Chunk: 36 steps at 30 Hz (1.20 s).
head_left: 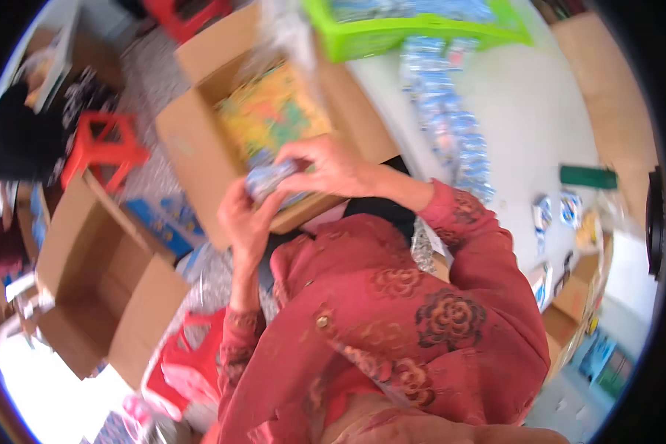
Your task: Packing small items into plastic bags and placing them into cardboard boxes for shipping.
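Observation:
Both my hands hold a small bundle of blue-and-white packets [272, 180] over the near edge of an open cardboard box [192, 148]. My left hand [246, 218] cups the bundle from below and the left. My right hand [325, 164] grips it from above. Inside the box lies a colourful yellow and green layer of packs [274, 111]. My red patterned sleeves fill the lower middle of the view.
A second open cardboard box [103, 288] stands at lower left. Red plastic stools [103, 148] [189, 362] sit on the floor. On the white table [540, 111] lie a long row of blue packets [451, 126], a green basket [414, 29] and a dark green bar [587, 177]. Another person's dark head [15, 140] is at far left.

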{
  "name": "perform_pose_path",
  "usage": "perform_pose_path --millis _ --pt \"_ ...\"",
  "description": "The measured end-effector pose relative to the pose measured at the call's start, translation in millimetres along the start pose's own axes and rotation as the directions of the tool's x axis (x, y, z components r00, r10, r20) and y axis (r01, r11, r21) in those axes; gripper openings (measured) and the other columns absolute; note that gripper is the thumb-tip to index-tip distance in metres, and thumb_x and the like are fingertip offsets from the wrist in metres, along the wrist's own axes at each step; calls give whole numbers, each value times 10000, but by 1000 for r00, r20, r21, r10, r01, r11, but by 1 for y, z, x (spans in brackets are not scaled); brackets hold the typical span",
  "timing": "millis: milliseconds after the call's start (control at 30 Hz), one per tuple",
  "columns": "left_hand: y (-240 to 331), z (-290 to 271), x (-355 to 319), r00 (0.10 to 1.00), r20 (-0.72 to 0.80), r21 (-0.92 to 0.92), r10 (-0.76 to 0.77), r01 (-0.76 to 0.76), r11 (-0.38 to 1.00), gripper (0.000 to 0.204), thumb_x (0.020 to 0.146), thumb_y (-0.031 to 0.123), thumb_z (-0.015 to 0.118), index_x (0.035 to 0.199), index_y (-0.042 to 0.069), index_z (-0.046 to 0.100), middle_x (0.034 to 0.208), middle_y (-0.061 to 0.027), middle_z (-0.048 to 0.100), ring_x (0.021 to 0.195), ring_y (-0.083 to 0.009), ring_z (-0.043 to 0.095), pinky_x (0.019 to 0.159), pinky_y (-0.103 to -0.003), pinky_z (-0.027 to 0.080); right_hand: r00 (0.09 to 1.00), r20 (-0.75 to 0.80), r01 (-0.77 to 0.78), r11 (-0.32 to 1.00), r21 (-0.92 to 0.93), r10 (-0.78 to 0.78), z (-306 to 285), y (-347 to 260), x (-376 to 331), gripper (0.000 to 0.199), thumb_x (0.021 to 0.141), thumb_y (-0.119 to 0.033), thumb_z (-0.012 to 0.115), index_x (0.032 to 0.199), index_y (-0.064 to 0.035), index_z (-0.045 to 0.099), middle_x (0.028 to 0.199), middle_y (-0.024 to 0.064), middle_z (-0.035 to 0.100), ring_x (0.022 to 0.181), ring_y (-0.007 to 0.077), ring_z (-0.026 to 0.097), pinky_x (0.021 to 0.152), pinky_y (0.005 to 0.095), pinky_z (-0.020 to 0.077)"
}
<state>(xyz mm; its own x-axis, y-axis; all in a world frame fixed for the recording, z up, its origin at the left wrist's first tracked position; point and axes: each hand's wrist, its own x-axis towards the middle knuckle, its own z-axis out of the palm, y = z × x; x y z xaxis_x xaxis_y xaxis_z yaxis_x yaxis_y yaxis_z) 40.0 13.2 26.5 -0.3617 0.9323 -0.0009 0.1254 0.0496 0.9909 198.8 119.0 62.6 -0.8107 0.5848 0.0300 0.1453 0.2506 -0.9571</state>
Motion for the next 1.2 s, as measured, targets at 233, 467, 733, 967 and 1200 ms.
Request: perform_pose_path --millis 233,467,733,967,1200 --pt "16 21 3 960 226 -107 163 -142 984 239 721 -2 696 935 -10 590 881 -41 615 802 -90 552 734 -225 448 1000 -1 15 999 -34 -15 -47 -11 -34 237 773 -133 656 975 -31 583 799 64 607 713 94 565 634 256 460" --pt "12 28 9 982 191 -182 6 30 983 186 792 16 626 972 -5 585 887 -44 613 815 -101 556 739 -233 447 777 -629 -118 975 -188 -27 -190 17 -106 228 796 -91 622 1002 0 587 816 9 609 743 71 564 660 210 462" --pt "-52 -3 29 987 15 108 -161 159 981 201 828 112 599 990 -6 589 870 -54 631 819 -119 584 733 -246 462 727 -650 -433 882 -184 221 -277 135 -128 316 807 -196 605 1065 -17 571 900 3 599 808 94 529 736 241 422" --pt "-106 0 55 995 3 426 -99 88 900 308 756 112 628 1032 -12 566 922 -168 628 812 -224 620 714 -322 496 745 -620 -455 867 -204 245 -285 130 -124 334 815 -200 603 1102 -35 553 1004 47 589 902 112 538 791 262 422" --pt "-166 27 72 968 247 813 37 -227 537 304 698 54 559 995 0 526 976 -187 565 847 -358 585 710 -411 490 654 -755 -521 758 -393 58 -210 45 -141 317 843 -156 564 1136 -45 521 1057 76 572 925 143 550 816 270 434"
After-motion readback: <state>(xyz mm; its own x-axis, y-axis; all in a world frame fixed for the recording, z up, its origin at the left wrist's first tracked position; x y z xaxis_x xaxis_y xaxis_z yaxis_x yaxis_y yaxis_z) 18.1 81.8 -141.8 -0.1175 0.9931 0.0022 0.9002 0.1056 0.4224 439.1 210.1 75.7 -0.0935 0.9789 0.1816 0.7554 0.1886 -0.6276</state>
